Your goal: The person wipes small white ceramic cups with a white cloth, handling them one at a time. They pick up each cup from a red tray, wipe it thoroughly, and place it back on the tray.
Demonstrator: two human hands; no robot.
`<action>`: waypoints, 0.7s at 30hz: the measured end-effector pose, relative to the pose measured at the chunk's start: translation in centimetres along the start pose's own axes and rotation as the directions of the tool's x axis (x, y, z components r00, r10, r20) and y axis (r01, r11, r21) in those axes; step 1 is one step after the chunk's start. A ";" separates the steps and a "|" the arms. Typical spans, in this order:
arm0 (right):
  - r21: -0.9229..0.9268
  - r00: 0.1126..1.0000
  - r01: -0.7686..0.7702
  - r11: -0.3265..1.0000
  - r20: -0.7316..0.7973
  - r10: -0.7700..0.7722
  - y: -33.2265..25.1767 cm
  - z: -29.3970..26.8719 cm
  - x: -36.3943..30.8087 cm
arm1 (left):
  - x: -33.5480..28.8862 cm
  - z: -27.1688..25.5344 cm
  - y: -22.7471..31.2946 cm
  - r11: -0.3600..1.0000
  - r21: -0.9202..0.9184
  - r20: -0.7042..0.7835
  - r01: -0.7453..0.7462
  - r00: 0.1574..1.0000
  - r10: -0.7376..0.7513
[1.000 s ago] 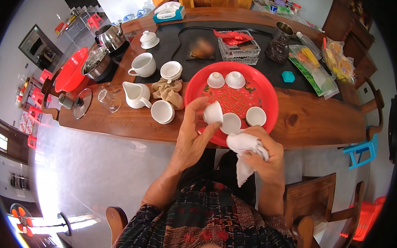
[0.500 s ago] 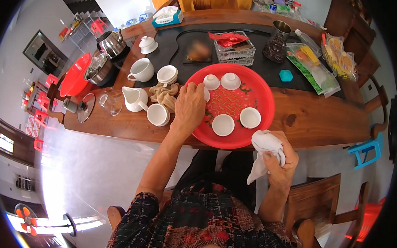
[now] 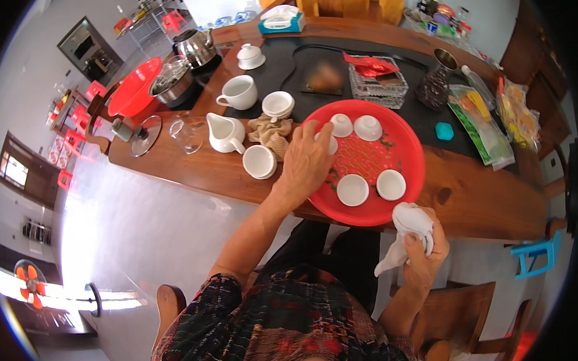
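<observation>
On the round red tray (image 3: 412, 160), my left hand (image 3: 304, 162) curls its fingers over a small white teacup (image 3: 332, 144) at the left side, hiding much of it. Behind it, one teacup (image 3: 341, 124) and another teacup (image 3: 368, 128) appear turned upside down. Toward the front, a teacup (image 3: 352, 190) and a second teacup (image 3: 390, 185) stand mouth up. My right hand (image 3: 426, 249) is closed around a bunched white cloth (image 3: 410, 224) just off the tray's front right rim; one end hangs down.
Left of the tray are stacked cups (image 3: 260, 161), a crumpled brown cloth (image 3: 269, 134), more stacked cups (image 3: 278, 105), a white pitcher (image 3: 225, 134), a white mug (image 3: 238, 93) and a glass (image 3: 186, 136). Farther back stand a steel kettle (image 3: 195, 48) and a glass box (image 3: 377, 87).
The view has turned, so the table sits farther right and slopes down to the right. My left hand stays at the same teacup, and my right hand keeps the cloth.
</observation>
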State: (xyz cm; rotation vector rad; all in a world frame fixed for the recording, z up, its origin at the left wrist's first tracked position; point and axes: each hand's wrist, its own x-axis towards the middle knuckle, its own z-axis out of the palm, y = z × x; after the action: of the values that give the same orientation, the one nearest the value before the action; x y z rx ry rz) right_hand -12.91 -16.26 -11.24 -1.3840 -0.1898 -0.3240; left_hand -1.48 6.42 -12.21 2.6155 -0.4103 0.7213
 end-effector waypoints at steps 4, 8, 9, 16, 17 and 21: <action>-0.023 1.000 0.010 1.000 -0.003 -0.011 -0.1 0.3 0.1 | -1.9 -4.5 0.6 0.998 -0.065 -0.074 -0.016 0.997 0.012; -0.024 0.999 -0.027 0.999 0.026 0.027 0.1 0.4 0.0 | -4.8 -7.7 -2.3 0.989 0.003 -0.164 0.150 0.975 -0.148; -0.019 0.998 -0.045 0.999 0.036 0.046 0.0 0.6 0.0 | -5.4 -8.1 -2.9 0.977 0.021 -0.180 0.212 0.962 -0.205; -0.033 0.995 -0.042 0.999 0.090 0.044 0.2 1.9 0.1 | -7.0 -7.2 -4.9 0.915 -0.146 -0.071 0.375 0.919 -0.388; -0.044 0.995 -0.036 0.998 0.095 0.040 0.3 1.8 0.2 | -6.9 -7.0 -4.9 0.915 -0.161 -0.085 0.369 0.919 -0.386; -0.065 0.993 -0.047 0.997 0.101 0.053 0.6 1.7 0.0 | -7.1 -6.4 -5.4 0.917 -0.217 -0.159 0.335 0.915 -0.372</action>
State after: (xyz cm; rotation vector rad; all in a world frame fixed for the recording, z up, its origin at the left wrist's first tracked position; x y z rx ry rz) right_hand -12.68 -14.50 -11.46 -1.4662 -0.2308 -0.2190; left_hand -7.96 15.22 -12.60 2.3238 0.0579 0.7649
